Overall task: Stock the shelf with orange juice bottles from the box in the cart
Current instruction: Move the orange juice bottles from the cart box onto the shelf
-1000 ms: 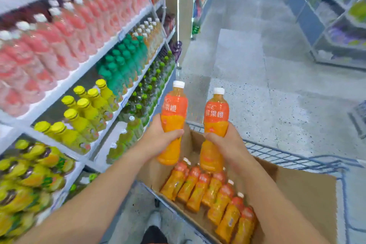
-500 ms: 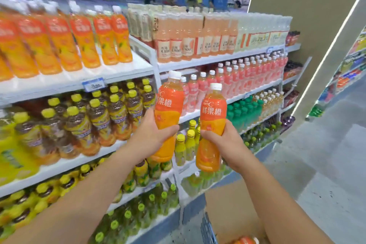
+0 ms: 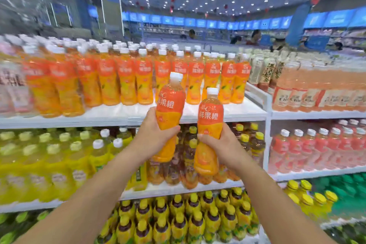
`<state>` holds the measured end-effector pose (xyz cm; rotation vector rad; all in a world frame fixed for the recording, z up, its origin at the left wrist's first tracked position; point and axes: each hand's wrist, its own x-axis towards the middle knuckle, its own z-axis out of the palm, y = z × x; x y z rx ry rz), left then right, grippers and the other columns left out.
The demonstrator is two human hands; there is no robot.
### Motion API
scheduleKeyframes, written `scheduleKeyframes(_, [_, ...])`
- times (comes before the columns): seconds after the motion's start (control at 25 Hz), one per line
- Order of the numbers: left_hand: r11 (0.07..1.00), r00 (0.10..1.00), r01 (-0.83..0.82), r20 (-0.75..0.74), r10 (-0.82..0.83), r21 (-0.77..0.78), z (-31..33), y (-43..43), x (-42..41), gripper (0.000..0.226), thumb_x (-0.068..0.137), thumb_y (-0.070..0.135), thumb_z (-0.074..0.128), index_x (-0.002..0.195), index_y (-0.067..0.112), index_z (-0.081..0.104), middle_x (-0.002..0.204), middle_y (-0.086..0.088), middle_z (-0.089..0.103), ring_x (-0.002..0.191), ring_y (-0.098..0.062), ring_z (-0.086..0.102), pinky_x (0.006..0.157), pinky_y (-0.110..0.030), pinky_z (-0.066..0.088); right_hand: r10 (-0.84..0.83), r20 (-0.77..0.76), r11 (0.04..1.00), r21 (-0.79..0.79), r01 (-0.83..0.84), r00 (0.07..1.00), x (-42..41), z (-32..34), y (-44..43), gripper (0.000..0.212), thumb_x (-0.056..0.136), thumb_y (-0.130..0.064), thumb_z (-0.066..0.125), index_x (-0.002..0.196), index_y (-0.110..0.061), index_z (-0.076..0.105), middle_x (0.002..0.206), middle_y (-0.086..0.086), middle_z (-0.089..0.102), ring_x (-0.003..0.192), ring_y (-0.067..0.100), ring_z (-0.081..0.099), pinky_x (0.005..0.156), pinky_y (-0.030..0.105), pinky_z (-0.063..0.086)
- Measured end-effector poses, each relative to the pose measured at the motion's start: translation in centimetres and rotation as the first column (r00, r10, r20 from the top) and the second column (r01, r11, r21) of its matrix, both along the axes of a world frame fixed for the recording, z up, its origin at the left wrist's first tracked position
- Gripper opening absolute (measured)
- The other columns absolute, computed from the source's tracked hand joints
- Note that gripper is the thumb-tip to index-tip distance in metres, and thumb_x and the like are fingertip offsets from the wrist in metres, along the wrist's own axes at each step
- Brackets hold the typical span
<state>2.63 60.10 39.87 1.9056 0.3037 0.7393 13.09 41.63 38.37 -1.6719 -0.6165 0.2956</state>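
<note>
Your left hand [image 3: 152, 138] grips 1 orange juice bottle, the left bottle [image 3: 170, 105]. Its fingers [image 3: 151, 113] curl round the far side of the waist and the thumb lies across the front, just under the orange label. Your right hand [image 3: 223, 144] grips the right bottle [image 3: 210, 113] the same way, with its fingers [image 3: 225, 130] wrapped round the right side and the thumb pressing the front. Each bottle stands white cap up, with its lower half hanging below your grip.

The left bottle leans a little to the right at the top and sits higher than the other. The right bottle is close to upright. The 2 bottles are near each other but apart.

Just above your knuckles runs the front edge of the top shelf [image 3: 122, 113], and the upper halves of both bottles cross it. Farther back from your fingertips, on that board, stands the row of orange juice bottles [image 3: 126, 81], with a bare white strip in front of it.

Below your thumbs, behind the held bottles, are brown tea bottles [image 3: 190, 164] with yellow caps. Left of your left wrist stand pale yellow drinks [image 3: 59, 164], and right of your right wrist stand pink drinks [image 3: 316, 150].
</note>
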Motion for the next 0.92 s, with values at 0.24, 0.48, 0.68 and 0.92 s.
scheduleKeyframes(0.24, [0.997,0.995,-0.076,0.065,0.078,-0.03,1.5,11.3,-1.1,0.05,0.085,0.012,0.078,0.122,0.029,0.048,0.111,0.007,0.068,0.1,-0.004,0.067,0.086,-0.023,0.054,0.15,0.05,0.984,0.093,-0.154,0.987,1.3,2.5,13.4,0.032,0.086,-0.016,0.077,0.111,-0.028,0.06,0.1,0.0,0.076,0.088,0.011,0.074,0.072,0.029,0.06])
scheduleKeyframes(0.48, [0.968,0.963,-0.25,0.099,0.251,-0.018,1.5,18.8,-0.1,0.056,0.084,0.016,0.08,0.129,0.022,0.047,0.116,0.011,0.065,0.106,0.004,0.062,0.085,-0.018,0.05,0.3,0.094,0.942,0.127,-0.311,0.949,3.7,4.0,23.6,0.039,0.086,-0.016,0.077,0.118,-0.027,0.058,0.101,-0.006,0.077,0.094,0.011,0.074,0.076,0.031,0.059])
scheduleKeyframes(0.68, [0.924,0.913,-0.378,0.143,0.382,-0.057,1.1,22.6,0.6,0.056,0.085,0.013,0.079,0.129,0.024,0.045,0.12,0.003,0.063,0.109,-0.003,0.064,0.091,-0.026,0.053,0.338,0.143,0.92,0.161,-0.359,0.93,5.0,4.5,29.5,0.042,0.081,-0.019,0.081,0.114,-0.028,0.058,0.101,-0.004,0.076,0.092,0.012,0.074,0.084,0.04,0.06])
scheduleKeyframes(0.92, [0.883,0.863,-0.463,0.187,0.469,-0.077,0.3,25.2,1.7,0.061,0.085,0.011,0.077,0.134,0.024,0.042,0.117,0.018,0.058,0.105,0.013,0.058,0.085,-0.011,0.048,0.384,0.15,0.899,0.164,-0.406,0.911,5.1,3.1,33.7,0.07,0.072,-0.033,0.082,0.133,-0.03,0.048,0.12,-0.005,0.071,0.111,0.013,0.068,0.098,0.048,0.054])
